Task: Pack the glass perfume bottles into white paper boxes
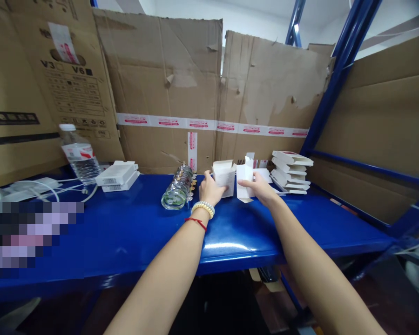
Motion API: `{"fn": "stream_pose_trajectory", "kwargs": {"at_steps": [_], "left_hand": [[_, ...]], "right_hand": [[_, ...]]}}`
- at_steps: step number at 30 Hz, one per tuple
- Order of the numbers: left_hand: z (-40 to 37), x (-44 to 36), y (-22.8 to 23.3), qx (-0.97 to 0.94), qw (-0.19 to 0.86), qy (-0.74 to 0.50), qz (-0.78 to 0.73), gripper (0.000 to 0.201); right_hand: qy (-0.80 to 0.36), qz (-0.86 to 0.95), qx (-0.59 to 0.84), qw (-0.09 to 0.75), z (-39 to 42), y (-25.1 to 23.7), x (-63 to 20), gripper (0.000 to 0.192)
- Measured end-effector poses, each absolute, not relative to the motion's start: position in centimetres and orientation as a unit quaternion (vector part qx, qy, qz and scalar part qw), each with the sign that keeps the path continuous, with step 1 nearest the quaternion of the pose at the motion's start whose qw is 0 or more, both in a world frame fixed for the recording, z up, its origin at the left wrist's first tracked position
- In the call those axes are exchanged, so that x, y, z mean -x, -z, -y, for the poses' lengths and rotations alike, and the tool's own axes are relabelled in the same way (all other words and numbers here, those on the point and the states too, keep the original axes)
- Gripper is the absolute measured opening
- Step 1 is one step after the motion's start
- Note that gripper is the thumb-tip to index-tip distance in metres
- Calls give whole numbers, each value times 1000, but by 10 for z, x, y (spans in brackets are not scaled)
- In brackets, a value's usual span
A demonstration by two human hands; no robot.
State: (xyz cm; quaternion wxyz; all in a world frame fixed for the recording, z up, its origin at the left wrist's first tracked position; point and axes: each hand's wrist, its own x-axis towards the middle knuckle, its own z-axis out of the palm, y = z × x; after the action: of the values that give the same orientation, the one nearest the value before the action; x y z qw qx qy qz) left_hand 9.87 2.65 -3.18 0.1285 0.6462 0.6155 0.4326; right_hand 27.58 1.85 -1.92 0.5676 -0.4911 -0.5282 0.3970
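Your left hand is curled around a small white carton that stands upright on the blue desk, top flap open; fingers closed on its left side. Your right hand grips a second white carton, also upright, thumb and fingers pinched on its lower right part, open flaps at top and bottom. The two cartons sit just beside each other, left one slightly farther left and back, both dead ahead of you with long axes vertical.

Row of glass bottles lies just left of your left hand, running front to back; left hand is clearly the nearer one, and the bottles lie to the left of the carton it holds. Stack of flat white cartons just right of your right hand, near the blue rack post. Farther left: water bottle, white boxes, cables. Cardboard sheets behind.
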Motion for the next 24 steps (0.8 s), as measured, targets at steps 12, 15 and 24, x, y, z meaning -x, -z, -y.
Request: {"fn": "stream_pose_trajectory", "kwargs": {"at_steps": [12,15,24], "left_hand": [[-23,-102,28,-672,90,-404,-614,34],[-18,-104,26,-705,89,-410,-572,26],[-9,-113,25,-743,88,-402,-529,31]], "right_hand": [[-463,491,282,682,-11,9,-274,49],[-485,486,232,689,-2,3,-278,48],[-451,424,260,741,-6,2,-279,38]]}}
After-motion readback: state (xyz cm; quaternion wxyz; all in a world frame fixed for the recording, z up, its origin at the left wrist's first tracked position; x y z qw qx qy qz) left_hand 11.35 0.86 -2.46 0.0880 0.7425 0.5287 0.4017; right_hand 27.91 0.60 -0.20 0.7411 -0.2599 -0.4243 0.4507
